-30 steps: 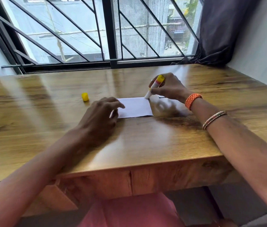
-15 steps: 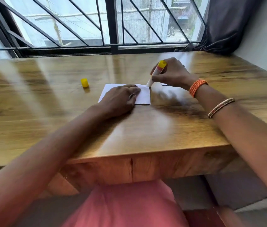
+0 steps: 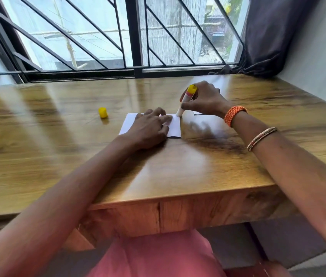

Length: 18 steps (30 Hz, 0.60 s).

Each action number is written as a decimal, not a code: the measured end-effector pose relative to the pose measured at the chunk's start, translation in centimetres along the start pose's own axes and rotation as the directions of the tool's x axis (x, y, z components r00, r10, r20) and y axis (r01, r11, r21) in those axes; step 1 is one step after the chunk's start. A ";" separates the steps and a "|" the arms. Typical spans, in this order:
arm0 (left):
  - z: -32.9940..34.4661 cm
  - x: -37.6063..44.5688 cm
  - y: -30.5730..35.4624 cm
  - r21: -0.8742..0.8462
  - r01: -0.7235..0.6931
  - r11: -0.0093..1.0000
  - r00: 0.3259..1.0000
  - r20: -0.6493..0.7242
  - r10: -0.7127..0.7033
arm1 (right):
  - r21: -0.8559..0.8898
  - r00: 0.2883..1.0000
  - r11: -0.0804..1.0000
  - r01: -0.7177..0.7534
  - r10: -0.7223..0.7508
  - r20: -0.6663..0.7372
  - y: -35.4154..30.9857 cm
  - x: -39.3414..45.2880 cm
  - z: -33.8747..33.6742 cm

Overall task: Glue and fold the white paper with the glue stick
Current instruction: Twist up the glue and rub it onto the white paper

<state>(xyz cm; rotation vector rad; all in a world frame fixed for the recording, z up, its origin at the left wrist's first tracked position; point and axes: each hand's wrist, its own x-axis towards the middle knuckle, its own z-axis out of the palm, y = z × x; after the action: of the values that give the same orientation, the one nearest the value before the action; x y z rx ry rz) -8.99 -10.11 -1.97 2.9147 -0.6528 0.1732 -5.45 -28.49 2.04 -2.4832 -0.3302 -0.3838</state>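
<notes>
left hand (image 3: 148, 129) flat on white paper (image 3: 175, 126), right hand (image 3: 203, 100) pressing glue stick (image 3: 186, 99) down

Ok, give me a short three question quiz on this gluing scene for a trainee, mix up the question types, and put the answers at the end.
1. True or false: the left hand lies flat on the white paper.
2. Which hand holds the glue stick? A) left B) right C) neither
3. Fill in: the yellow cap stands on the table to the ____ of the paper.

Key: 1 true; 2 B, the right hand, tip down at the paper's far right corner; 3 left.
</notes>
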 end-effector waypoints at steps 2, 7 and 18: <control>0.0 0.2 0.0 0.018 -0.001 1.000 1.000 0.001 0.001 | 0.005 1.000 1.000 -0.001 0.001 0.002 -0.1 0.0 0.1; 0.0 0.4 0.3 0.018 0.009 1.000 1.000 -0.013 -0.008 | 0.038 1.000 0.999 -0.016 0.016 0.001 -0.1 -0.2 0.2; -0.1 0.4 0.2 -0.040 0.024 0.999 1.000 -0.007 -0.025 | 0.113 0.999 0.994 -0.008 0.003 0.046 0.0 -1.5 0.1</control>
<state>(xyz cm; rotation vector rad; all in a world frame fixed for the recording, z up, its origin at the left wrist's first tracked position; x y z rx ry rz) -8.76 -10.47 -1.77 2.8811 -0.6118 0.1662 -6.79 -28.61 1.43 -2.3844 -0.3542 -0.2981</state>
